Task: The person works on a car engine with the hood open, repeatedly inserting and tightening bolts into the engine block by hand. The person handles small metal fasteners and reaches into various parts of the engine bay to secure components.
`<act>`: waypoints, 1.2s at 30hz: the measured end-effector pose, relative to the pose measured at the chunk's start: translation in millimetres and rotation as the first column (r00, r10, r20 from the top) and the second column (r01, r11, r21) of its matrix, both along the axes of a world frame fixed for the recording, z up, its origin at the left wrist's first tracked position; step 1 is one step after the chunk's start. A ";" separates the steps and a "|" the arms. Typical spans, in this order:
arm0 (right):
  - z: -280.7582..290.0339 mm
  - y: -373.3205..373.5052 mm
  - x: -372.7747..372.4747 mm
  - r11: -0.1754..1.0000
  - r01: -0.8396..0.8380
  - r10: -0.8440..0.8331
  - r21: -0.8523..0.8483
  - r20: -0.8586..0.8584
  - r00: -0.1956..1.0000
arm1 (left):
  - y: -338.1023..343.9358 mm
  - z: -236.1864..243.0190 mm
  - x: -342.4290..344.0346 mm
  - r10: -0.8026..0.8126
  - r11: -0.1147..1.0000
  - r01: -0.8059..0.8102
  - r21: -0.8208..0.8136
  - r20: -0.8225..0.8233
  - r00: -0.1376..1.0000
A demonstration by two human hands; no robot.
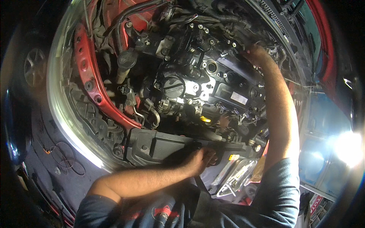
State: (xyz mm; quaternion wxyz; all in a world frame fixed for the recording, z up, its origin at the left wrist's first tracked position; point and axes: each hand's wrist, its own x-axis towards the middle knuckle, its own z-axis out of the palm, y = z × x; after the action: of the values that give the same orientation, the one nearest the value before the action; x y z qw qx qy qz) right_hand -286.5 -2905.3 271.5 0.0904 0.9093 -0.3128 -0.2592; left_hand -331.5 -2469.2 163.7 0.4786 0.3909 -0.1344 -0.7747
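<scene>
An open engine bay lies before me, with the black and silver engine (205,87) in its middle. My right hand (257,55) reaches over the engine to its far right side, among hoses and wiring. Its fingers are in shadow and partly hidden, so what they touch is unclear. Low in front, my left hand (204,159) is closed with its fingers curled, against the near edge of the black plastic panel (175,144). Whatever lies inside those fingers is hidden. A round black oil filler cap (173,87) and a yellow dipstick handle (205,119) show on the engine.
A red body rail (89,76) curves along the left, beside the pale headlamp edge (57,114). A coiled thin cable (66,161) lies on the floor at left. Blue cabinets (323,114) and a bright lamp (348,149) stand at right.
</scene>
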 end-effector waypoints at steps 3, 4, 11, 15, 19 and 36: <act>0.5 1.9 2.2 0.999 -0.046 0.046 -0.008 -0.057 0.997 | 0.6 -0.4 2.1 -0.023 0.999 0.024 -0.026 0.035 0.999; 0.7 2.1 3.8 0.999 -0.045 0.044 -0.007 -0.085 0.995 | 0.6 0.1 2.8 -0.018 0.999 0.019 -0.038 0.037 0.999; -6.3 -2.0 7.1 0.998 0.066 -0.067 -0.016 -0.086 0.994 | -2.1 10.9 15.7 -0.062 0.996 0.069 -0.057 0.120 0.991; -13.8 -4.0 8.8 0.994 0.110 -0.110 -0.001 0.047 0.993 | -1.6 11.2 19.9 -0.146 0.986 0.158 -0.053 0.180 0.973; 2.2 34.1 5.9 0.965 0.263 -0.255 -0.015 0.191 0.948 | 1.5 7.3 19.7 -0.180 0.957 0.252 -0.146 0.384 0.906; 63.0 227.6 -215.0 0.711 -0.307 -0.444 0.633 0.742 0.502 | -111.0 103.3 12.3 -0.221 0.937 0.282 -0.206 0.276 0.936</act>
State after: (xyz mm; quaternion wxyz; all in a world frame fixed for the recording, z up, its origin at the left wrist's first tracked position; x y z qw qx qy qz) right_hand -501.5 -2677.7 334.5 -0.4399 0.8584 -0.2308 0.1275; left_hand -319.2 -2580.2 267.0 0.3983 0.4030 -0.3358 -0.7524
